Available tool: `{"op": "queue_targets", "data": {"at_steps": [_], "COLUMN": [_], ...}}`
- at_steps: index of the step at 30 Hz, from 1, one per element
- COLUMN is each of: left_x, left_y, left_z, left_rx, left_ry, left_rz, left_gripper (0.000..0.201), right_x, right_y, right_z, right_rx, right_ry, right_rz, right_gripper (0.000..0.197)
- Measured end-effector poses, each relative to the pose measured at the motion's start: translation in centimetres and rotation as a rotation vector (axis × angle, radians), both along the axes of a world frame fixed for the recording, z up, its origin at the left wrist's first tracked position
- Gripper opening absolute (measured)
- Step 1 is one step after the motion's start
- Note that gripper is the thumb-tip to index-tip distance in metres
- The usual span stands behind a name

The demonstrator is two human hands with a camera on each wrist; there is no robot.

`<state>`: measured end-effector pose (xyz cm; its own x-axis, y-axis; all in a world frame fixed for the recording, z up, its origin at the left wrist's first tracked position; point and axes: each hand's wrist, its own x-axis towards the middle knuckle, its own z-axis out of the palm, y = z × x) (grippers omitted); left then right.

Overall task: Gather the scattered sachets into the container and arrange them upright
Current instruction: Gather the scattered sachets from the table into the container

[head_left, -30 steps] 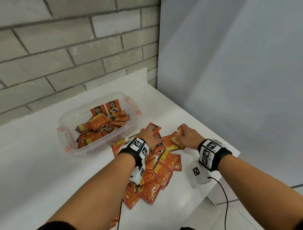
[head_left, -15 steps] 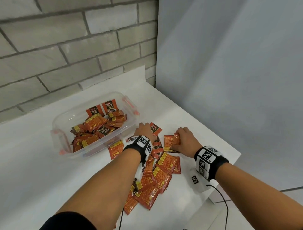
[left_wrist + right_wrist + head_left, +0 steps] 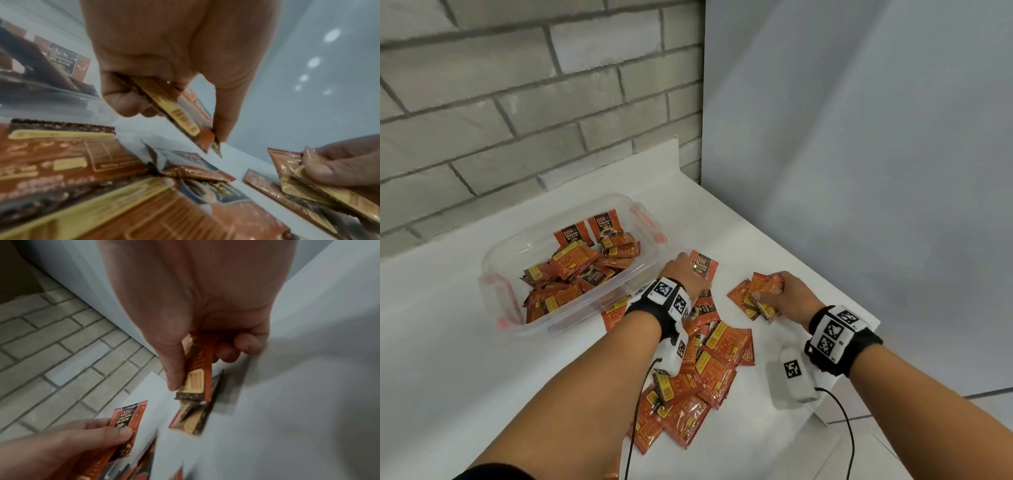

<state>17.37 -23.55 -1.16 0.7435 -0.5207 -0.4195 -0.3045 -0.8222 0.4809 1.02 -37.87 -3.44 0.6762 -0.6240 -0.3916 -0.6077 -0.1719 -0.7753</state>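
1. The container (image 3: 493,274), at ten o'clock, already has many sachets, mostly lying flat.
2. The left hand (image 3: 685,274) pinches a sachet (image 3: 703,263), lifted since a moment ago.
3. The right hand (image 3: 787,298), at three o'clock, pinches a small bunch (image 3: 756,298); how many is hidden.
4. The pile (image 3: 709,370) has shrunk little.

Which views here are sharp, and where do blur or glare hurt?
Head view: sharp, evenly lit; straight wall lines bow. Left wrist view: soft; the left hand and its sachets are smeared, with glare spots upper right. Right wrist view: blurred around the right hand; only the sachet label reads.
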Motion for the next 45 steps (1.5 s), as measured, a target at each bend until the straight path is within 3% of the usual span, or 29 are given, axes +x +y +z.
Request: {"op": "queue_targets", "data": {"at_steps": [5, 7, 12, 20, 24, 31, 35, 40, 42, 45], "left_x": [-0.3, -0.4, -0.4, -0.1, -0.2, 1.4, 5.3, 9.4, 9.7, 10.1], "left_y": [0.6, 0.5, 0.1, 0.3, 0.8, 5.6, 10.8, 16.1, 17.0, 17.3], "left_z": [0.0, -0.2, -0.4, 0.2, 1.2, 6.4, 8.0, 6.7, 5.6, 3.6], "left_rx": [0.153, 0.175, 0.204, 0.154, -0.018, -0.487, -0.591, -0.401, -0.315, -0.22], "left_ry": [-0.04, -0.051, -0.087, -0.148, -0.067, 0.047, 0.054, -0.108, -0.097, -0.05], "left_rz": [-0.094, -0.115, -0.144, -0.197, -0.187, 0.018, 0.343, 0.553, 0.591, 0.606], "left_gripper": [0.065, 0.056, 0.066, 0.056, 0.038, 0.017, 0.024, 0.008, 0.023, 0.015], "right_x": [1.0, 1.5, 1.9, 1.7, 1.4, 4.3, 9.8, 18.7, 21.4, 23.9], "right_y": [1.3, 2.0, 2.8, 3.1, 2.9, 3.7, 7.0, 11.8, 13.5, 15.6], "right_z": [-0.4, -0.7, -0.6, 0.2, 0.2, 4.6, 8.1, 8.4, 7.7, 6.4], "right_rx": [-0.204, -0.264, -0.403, -0.289, -0.246, -0.03, 0.047, -0.152, -0.197, -0.231], "right_ry": [0.217, 0.248, 0.306, 0.158, 0.08, -0.22, -0.371, -0.292, -0.194, -0.043], "right_rz": [0.107, 0.137, 0.136, 0.107, 0.086, 0.041, 0.159, 0.361, 0.44, 0.529], "right_gripper": [0.056, 0.053, 0.063, 0.048, 0.042, 0.029, 0.028, 0.03, 0.04, 0.059]}}
